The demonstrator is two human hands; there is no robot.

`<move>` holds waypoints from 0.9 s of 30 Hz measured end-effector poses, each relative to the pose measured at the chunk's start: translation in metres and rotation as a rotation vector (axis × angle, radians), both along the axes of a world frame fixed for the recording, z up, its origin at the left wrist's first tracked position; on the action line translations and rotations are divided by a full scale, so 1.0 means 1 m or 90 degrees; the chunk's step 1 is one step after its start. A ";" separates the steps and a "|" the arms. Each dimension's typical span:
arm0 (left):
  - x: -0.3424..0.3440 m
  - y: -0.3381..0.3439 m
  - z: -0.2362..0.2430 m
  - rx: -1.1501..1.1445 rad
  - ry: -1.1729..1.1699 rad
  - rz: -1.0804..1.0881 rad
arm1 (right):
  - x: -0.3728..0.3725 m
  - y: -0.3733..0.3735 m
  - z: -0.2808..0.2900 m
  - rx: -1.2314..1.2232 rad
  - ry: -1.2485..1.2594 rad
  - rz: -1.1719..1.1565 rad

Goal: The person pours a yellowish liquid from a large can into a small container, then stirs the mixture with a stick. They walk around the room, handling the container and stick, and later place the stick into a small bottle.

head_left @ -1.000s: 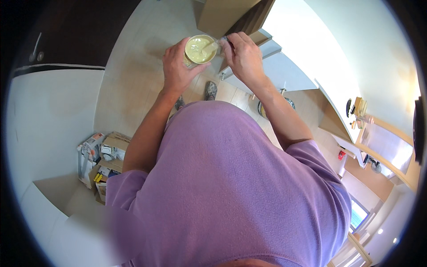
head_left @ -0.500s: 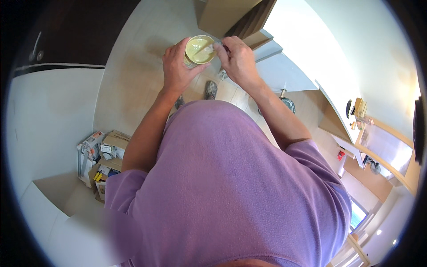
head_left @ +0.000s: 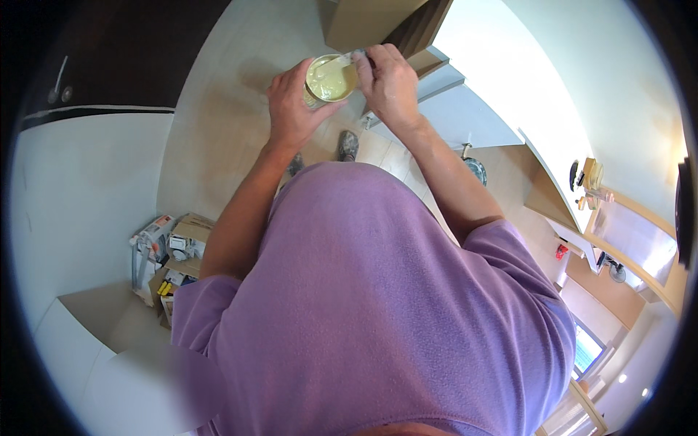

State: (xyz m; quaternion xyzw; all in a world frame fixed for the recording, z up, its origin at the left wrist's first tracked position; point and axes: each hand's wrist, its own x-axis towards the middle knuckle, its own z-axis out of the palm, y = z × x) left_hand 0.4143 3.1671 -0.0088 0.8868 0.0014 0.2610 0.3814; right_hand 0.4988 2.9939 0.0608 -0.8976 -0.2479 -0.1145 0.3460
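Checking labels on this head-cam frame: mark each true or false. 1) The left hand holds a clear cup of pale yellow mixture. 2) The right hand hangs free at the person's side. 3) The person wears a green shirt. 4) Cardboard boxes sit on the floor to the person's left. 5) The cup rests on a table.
1) True: the left hand is wrapped around the small clear cup of pale yellow creamy mixture.
2) False: the right hand is at the cup's rim, gripping a thin light-coloured utensil that dips into the mixture.
3) False: the shirt is purple.
4) True: the open cardboard boxes lie at lower left.
5) False: the cup is held in the air above the floor.
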 end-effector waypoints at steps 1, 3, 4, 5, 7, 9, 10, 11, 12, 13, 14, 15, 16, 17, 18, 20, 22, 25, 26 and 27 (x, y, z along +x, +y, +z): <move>0.002 0.000 0.000 -0.002 -0.002 0.001 | 0.001 -0.005 0.004 -0.027 -0.006 -0.009; 0.003 0.001 0.002 -0.017 0.003 -0.003 | -0.007 -0.013 0.009 -0.043 0.021 0.013; 0.001 0.001 0.003 -0.025 0.007 -0.006 | -0.012 -0.016 0.009 -0.051 0.034 0.022; 0.001 0.000 0.002 -0.016 -0.003 -0.004 | -0.014 -0.014 0.007 -0.040 0.045 0.025; 0.001 0.000 -0.001 0.004 -0.020 -0.002 | -0.016 -0.002 0.001 -0.016 0.068 0.029; 0.001 -0.002 -0.001 -0.004 -0.023 -0.013 | -0.004 0.004 -0.007 0.003 0.008 0.024; 0.001 -0.001 0.000 -0.007 -0.025 -0.015 | 0.001 0.007 -0.008 0.013 -0.023 0.024; 0.000 0.000 0.000 -0.006 -0.033 -0.016 | 0.002 0.006 -0.006 0.000 -0.025 0.012; 0.000 0.001 0.000 -0.004 -0.041 -0.016 | 0.003 0.003 -0.002 -0.012 -0.027 0.001; -0.001 0.001 0.000 -0.006 -0.049 -0.015 | 0.004 -0.002 0.000 -0.028 -0.029 -0.009; -0.001 0.000 0.001 -0.013 -0.032 -0.012 | 0.003 -0.006 0.001 -0.028 -0.018 -0.017; -0.002 -0.001 0.003 -0.020 -0.016 -0.009 | 0.002 -0.009 0.002 -0.029 -0.006 -0.025; -0.003 -0.002 0.005 -0.025 0.002 -0.007 | 0.000 -0.011 0.002 -0.029 0.006 -0.035; -0.003 -0.002 0.004 -0.027 0.004 -0.008 | 0.000 -0.010 0.000 -0.007 0.021 -0.032; -0.004 -0.003 0.003 -0.028 0.006 -0.009 | -0.001 -0.006 -0.003 0.014 0.035 -0.029; -0.003 -0.002 0.000 -0.021 -0.002 -0.011 | -0.006 0.003 -0.007 0.044 0.049 -0.024; -0.002 -0.001 -0.004 -0.007 -0.023 -0.012 | -0.013 0.010 -0.007 0.058 0.047 -0.017; -0.002 0.001 -0.007 -0.016 -0.035 0.009 | -0.023 0.004 -0.010 0.011 0.077 -0.018; -0.003 0.001 -0.007 -0.006 -0.027 0.017 | -0.026 0.001 -0.009 -0.007 0.086 -0.021; -0.005 0.001 -0.006 0.005 -0.020 0.026 | -0.026 -0.004 -0.007 -0.010 0.071 -0.029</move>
